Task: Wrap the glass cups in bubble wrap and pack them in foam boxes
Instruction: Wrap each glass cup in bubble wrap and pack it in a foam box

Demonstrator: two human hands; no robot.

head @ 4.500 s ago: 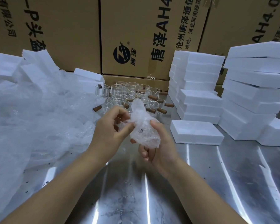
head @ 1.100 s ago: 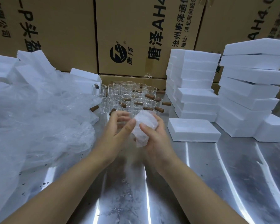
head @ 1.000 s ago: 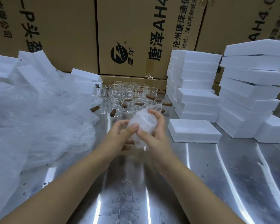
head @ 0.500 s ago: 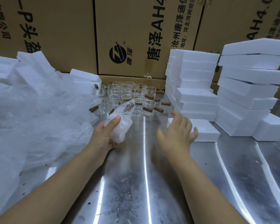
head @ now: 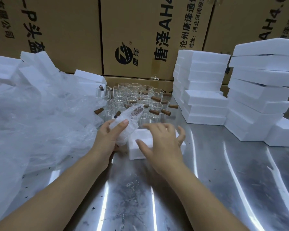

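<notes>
Backdrop: brown cartons, steel bench.
Middle carton (head: 140, 35) has a round black logo, black Chinese print and "AH4". Matching cartons butt against it, left carton (head: 57, 30) and right carton (head: 240, 22); a lower carton (head: 137, 80) sticks out under its bottom edge. Steel table (head: 223, 180) runs in front of it: glare streaks, a dull scuffed patch (head: 130, 189), a few dark specks (head: 93, 208).

packing station in a warehouse, printed cardboard cartons (head: 140, 39) walled along the top of frame, foam boxes (head: 205, 90) stacked at right, steel surface (head: 223, 180), bubble wrap (head: 32, 122) heaped left
</notes>
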